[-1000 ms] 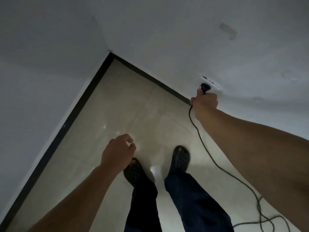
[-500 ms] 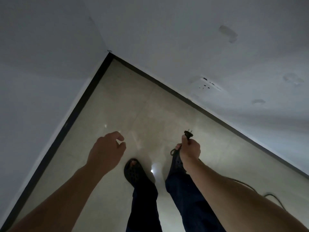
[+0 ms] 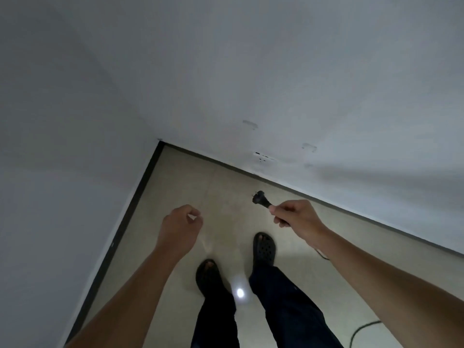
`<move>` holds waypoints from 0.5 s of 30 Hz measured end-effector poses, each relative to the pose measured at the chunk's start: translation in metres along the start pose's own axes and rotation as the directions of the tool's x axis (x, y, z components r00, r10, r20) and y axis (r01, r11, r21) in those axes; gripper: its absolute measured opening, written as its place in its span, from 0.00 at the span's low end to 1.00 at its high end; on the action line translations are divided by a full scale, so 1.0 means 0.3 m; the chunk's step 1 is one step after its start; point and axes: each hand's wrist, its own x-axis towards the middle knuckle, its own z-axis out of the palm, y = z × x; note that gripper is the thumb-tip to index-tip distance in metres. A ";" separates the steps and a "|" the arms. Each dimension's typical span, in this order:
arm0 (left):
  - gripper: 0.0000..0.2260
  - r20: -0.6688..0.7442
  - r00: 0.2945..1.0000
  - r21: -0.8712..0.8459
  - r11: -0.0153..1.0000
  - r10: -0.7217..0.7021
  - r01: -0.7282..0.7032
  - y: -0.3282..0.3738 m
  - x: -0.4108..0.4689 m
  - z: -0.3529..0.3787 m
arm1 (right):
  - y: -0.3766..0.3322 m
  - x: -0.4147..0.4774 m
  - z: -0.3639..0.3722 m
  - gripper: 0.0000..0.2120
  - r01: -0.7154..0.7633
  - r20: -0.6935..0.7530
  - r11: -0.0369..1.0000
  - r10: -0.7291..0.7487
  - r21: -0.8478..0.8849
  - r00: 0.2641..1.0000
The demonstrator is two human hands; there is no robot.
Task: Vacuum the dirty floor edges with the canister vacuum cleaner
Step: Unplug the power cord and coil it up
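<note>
The plug point(image 3: 261, 200) is now riding clear of the wall socket point(image 3: 262, 156), the right hand point(image 3: 297, 217) gripping it by the far edge of the floor point(image 3: 221, 187); the left hand point(image 3: 182, 228) is hovering loosely curled, empty.

Wearing: dark navy long trousers point(image 3: 288, 312), black perforated clogs point(image 3: 264, 248) on both feet; left forearm point(image 3: 140, 285) and right forearm point(image 3: 371, 275) bare.

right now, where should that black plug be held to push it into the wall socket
Grip the plug by its thick black body, coming from the cord end, as the right hand does. Its prongs stick out the far end, up-left toward the wall socket, so the grip belongs behind them.
</note>
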 end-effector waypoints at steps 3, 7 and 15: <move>0.03 0.110 0.992 -0.163 0.985 0.068 -0.049 0.194 -0.128 -0.040 | -0.089 -0.218 -0.059 0.07 0.117 0.032 0.991 -0.115 -0.069 0.993; 0.04 0.358 0.922 -0.314 0.949 0.148 -0.030 0.453 -0.355 -0.070 | -0.161 -0.511 -0.131 0.06 0.216 0.108 0.968 -0.203 -0.127 0.973; 0.07 0.628 0.734 -0.283 0.954 0.259 -0.095 0.788 -0.721 -0.042 | -0.130 -0.975 -0.375 0.05 0.323 -0.106 0.941 -0.333 -0.103 0.937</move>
